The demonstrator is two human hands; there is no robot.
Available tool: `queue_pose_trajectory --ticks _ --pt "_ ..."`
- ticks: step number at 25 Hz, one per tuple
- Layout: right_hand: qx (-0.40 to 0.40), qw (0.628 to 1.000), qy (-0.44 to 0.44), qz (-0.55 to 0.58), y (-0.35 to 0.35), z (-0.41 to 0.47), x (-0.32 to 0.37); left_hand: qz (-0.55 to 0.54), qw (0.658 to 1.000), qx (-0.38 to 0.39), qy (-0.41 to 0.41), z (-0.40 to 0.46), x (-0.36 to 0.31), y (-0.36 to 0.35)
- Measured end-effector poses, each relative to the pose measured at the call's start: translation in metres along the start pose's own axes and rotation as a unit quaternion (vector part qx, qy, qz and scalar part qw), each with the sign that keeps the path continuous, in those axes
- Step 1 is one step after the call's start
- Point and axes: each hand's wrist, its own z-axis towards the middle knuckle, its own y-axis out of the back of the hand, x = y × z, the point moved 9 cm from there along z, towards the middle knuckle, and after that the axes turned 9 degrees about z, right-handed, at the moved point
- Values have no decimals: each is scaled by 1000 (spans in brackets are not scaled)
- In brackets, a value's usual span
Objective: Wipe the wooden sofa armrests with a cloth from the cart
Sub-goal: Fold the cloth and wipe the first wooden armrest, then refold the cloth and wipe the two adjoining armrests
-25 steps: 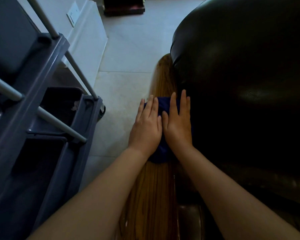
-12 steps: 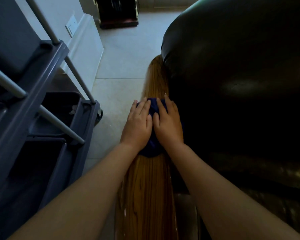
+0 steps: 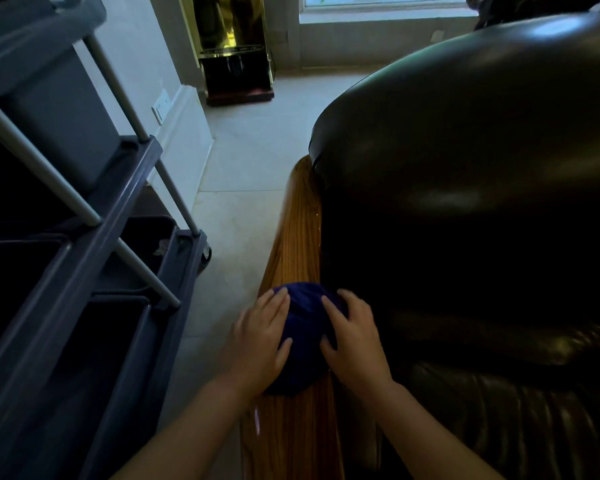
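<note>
Both hands press a bunched dark blue cloth [image 3: 303,336] down onto the wooden armrest [image 3: 297,230], low in the middle of the frame. The left hand [image 3: 257,344] lies on the cloth's left side and the right hand [image 3: 355,341] on its right, fingers spread and curved over the fabric, holding it against the wood rather than pinching it up. The armrest is a long narrow plank that runs from the bottom centre of the frame up to a rounded end near the middle, tight against the dark leather sofa [image 3: 465,202] on its right. That long axis is what the next stroke depends on: bare wood stretches upward beyond the fingertips, and a shorter piece shows below the wrists, so the cloth has to slide along the grain. Both hands sit about level, neither clearly nearer the far end. The grey cart [image 3: 146,209] stands at the left, apart from the armrest across a strip of tiled floor [image 3: 243,174]
</note>
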Motion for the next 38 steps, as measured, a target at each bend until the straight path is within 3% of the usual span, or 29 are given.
queue_pose_trajectory --ticks 2,9,12,16,26,31,38 --pt "13 1000 4 6 0 1 5 0 1000 -3 -14 3 -8 11" --pt "-39 999 -10 5 19 14 15 -57 993 -6 101 21 2 30" --pt "-8 999 -17 51 35 18 17 -138 977 -2 162 23 16 41" --pt "43 993 -30 104 76 23 29 -203 963 5 176 26 13 74" --pt "2 997 -17 80 285 -25 131 -281 955 6 98 4 -82 274" --pt "-48 998 -7 41 409 -95 176 -307 951 43 -2 -19 -168 380" --pt "-118 992 -16 29 538 -212 175 -298 950 47 -82 -52 -309 457"
